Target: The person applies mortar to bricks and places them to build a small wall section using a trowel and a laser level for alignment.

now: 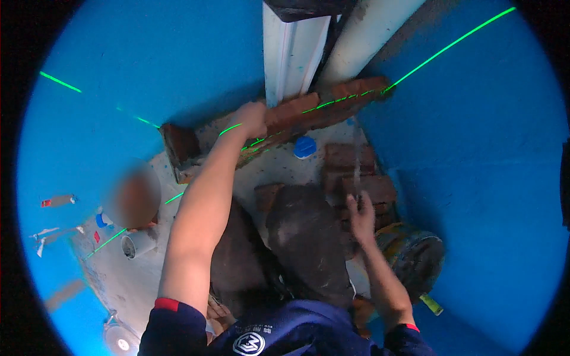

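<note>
My left hand is closed at the low brick wall, beside the foot of a white ribbed upright. Its fingers curl out of sight, so what they grip is hidden. To the right, my right hand is raised over stacked red bricks. A thin grey strip runs up from between its thumb and fingers; blur hides its kind. On the floor between the wall and my knees lies a blue round cap. Green laser lines cross the bricks and my left wrist.
Blue walls close in on both sides. A thick pale pipe rises behind the bricks. Near my right forearm stands a dirty round bucket. At left are a short white pipe piece and a blurred brownish round shape.
</note>
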Demonstrator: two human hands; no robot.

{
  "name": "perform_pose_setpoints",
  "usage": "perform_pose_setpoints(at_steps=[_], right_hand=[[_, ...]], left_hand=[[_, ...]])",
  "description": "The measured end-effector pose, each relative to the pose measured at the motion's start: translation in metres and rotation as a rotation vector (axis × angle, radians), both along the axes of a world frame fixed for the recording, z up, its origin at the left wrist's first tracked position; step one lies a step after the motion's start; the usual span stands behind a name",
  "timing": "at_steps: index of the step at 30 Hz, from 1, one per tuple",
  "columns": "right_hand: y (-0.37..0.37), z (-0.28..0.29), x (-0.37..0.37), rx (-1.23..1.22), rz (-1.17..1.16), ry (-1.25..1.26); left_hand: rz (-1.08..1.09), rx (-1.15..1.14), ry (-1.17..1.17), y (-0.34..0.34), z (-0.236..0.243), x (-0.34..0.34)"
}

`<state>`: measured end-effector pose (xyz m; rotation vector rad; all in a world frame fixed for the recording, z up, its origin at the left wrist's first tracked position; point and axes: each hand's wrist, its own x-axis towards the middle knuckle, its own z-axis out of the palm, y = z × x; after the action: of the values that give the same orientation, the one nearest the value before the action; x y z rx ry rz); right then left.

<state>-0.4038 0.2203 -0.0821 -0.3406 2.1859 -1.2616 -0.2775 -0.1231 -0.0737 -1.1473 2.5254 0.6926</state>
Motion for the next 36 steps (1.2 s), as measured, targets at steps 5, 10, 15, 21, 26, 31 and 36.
perform_pose_setpoints(at_steps=[5, 10, 15, 21, 26, 31, 36], right_hand=[[-0.017, -0.121, 0.008, 0.142, 0.112, 0.244], [-0.06, -0.135, 0.035, -0.073, 0.16, 0.32], [-0.088, -0.157, 0.046, -0.1, 0.208, 0.128], [-0.095, -0.194, 0.044, -0.123, 0.3, 0.092], [-0.091, -0.187, 0.037, -0.218, 0.327, -0.062], [-0.043, -0.188, 0.03, -0.192, 0.348, 0.093], [-0.025, -0.183, 0.03, -0.008, 0.355, 0.136]], left_hand=[[0.044, -0.053, 0.039, -0.002, -0.005, 0.004], [0.022, -0.08, 0.107, 0.005, -0.001, 0.006], [0.07, -0.011, 0.006, 0.006, 0.012, 0.004], [0.069, -0.032, 0.032, 0.015, 0.019, -0.006], [0.095, 0.003, 0.026, 0.012, 0.012, -0.001], [0.072, -0.067, 0.027, 0.012, 0.013, 0.0], [0.097, -0.009, 0.074, 0.012, 0.012, 0.001]])
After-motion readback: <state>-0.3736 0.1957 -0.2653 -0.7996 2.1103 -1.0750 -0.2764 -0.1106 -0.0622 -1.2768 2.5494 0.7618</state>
